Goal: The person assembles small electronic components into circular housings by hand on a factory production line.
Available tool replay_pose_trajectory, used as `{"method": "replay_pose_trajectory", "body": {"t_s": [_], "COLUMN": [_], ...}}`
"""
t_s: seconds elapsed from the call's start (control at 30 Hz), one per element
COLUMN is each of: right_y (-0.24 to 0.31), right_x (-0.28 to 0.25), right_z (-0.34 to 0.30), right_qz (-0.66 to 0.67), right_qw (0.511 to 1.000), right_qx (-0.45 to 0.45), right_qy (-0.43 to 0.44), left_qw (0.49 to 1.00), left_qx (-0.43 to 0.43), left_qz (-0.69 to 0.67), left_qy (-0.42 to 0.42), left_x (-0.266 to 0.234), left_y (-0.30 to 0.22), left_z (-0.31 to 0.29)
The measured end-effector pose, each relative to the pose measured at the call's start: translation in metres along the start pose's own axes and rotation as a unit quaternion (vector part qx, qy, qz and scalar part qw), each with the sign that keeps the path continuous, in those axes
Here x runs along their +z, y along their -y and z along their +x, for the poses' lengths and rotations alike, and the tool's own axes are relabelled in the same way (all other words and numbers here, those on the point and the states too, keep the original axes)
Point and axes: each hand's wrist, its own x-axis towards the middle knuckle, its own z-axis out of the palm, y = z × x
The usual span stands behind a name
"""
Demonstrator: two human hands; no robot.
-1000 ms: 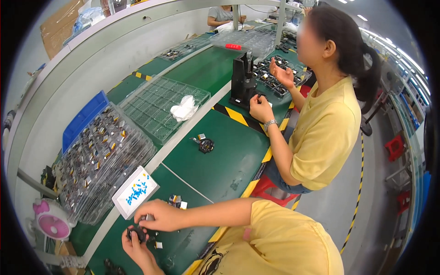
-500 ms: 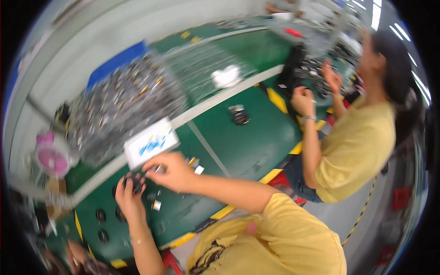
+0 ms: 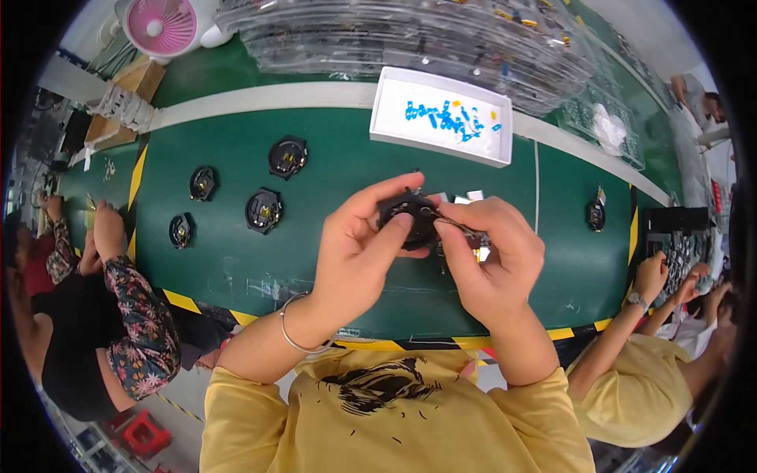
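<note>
My left hand [image 3: 355,244] is closed around a black round watch case [image 3: 408,219], with the thumb pressed on its face. My right hand [image 3: 498,256] pinches at the case's right edge. Between its fingertips is a thin, dark metallic piece whose kind I cannot make out. Beneath my right hand lie several small silver and white parts [image 3: 475,195], partly covered by the fingers. To the left on the green mat are several more black watch cases, among them an upper one [image 3: 288,157] and a lower one [image 3: 263,210].
Beyond my hands stands a white box [image 3: 382,105] holding small blue parts. Stacked clear trays [image 3: 331,43] fill the back, and a pink fan [image 3: 162,25] stands far left. Another black case [image 3: 595,214] lies at the right. Co-workers sit on both sides.
The view has swung left and levelled. Both hands now meet at the watch case in the middle; earlier the right hand was beside the left, near the white box.
</note>
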Motion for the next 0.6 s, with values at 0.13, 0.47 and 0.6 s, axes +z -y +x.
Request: {"method": "replay_pose_trajectory", "body": {"t_s": [0.13,0.47,0.6], "right_y": [0.004,0.007,0.005], "right_x": [0.003,0.003,0.001], "right_z": [-0.001,-0.001,-0.001], "right_qz": [-0.019,-0.064,-0.012], "right_qw": [0.998,0.994,0.999], "right_qx": [-0.059,-0.089,-0.046], "right_qy": [0.006,0.016,0.025], "left_qw": [0.998,0.998,0.996], "left_qx": [-0.025,0.011,-0.051], "left_qz": [-0.032,0.023,0.044], "left_qy": [0.040,0.053,0.063], "left_x": [-0.003,-0.006,-0.004], "left_y": [0.000,-0.003,-0.011], "left_z": [-0.004,-0.007,-0.007]}}
